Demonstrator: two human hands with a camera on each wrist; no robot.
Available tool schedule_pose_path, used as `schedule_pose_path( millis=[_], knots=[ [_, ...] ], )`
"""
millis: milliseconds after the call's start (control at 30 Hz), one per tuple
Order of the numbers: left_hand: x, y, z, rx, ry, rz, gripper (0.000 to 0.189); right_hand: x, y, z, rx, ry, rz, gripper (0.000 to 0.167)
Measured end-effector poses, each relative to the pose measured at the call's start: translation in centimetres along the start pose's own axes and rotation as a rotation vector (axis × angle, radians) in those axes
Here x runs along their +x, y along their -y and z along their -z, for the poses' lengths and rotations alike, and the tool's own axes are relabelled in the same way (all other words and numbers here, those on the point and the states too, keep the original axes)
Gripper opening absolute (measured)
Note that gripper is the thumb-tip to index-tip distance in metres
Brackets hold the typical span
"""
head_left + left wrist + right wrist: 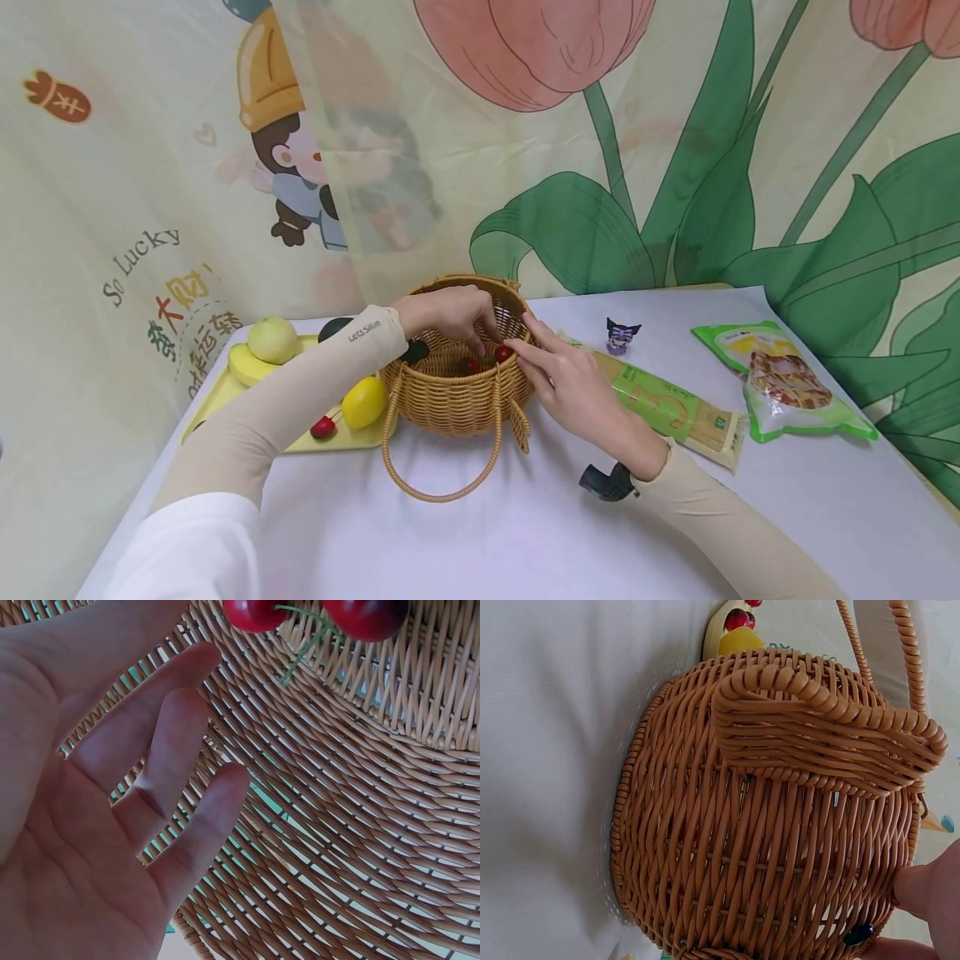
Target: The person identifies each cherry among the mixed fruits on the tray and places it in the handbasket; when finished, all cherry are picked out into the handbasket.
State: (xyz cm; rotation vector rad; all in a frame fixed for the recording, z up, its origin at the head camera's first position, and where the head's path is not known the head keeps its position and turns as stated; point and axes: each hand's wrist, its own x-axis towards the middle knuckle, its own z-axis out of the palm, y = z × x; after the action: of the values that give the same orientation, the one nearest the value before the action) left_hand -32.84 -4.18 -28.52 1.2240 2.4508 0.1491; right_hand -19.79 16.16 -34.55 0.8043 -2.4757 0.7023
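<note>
A round wicker basket [450, 408] stands on the white table, its lid tipped back. My left hand [457, 317] reaches inside, its fingers spread and loosely bent with nothing held. Red cherries [367, 615] with green stems lie close by in the left wrist view; two red fruits [502, 353] show inside from above. A dark item [415, 352] is at the left inside. My right hand [573, 387] holds the basket's right rim, fingers over the edge and thumb on the outer wall in the right wrist view.
Left of the basket, a yellow tray [300, 446] bears a lemon [365, 403], a cherry [323, 427], a banana [247, 367] and a pale green round fruit [272, 340]. To the right lie a long green packet [660, 408], a small dark figurine [621, 336] and a snack bag [787, 379].
</note>
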Motion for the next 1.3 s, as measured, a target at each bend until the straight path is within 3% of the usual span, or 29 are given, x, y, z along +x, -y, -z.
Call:
schedule_pose_path(
  millis=[733,1133,1300],
  knots=[
    [-0.3,-0.2,0.1,0.003,-0.012,-0.023,0.03,0.0,0.1,0.1,-0.001,0.01,-0.014,0.034],
    [-0.5,0.9,0.5,-0.04,-0.078,-0.069,0.03,0.0,0.1,-0.1,-0.02,0.01,-0.005,0.034],
    [-1.2,1.2,1.8,-0.115,-0.145,-0.09,0.029,0.0,0.1,0.1,-0.016,0.018,-0.02,0.034]
  ],
)
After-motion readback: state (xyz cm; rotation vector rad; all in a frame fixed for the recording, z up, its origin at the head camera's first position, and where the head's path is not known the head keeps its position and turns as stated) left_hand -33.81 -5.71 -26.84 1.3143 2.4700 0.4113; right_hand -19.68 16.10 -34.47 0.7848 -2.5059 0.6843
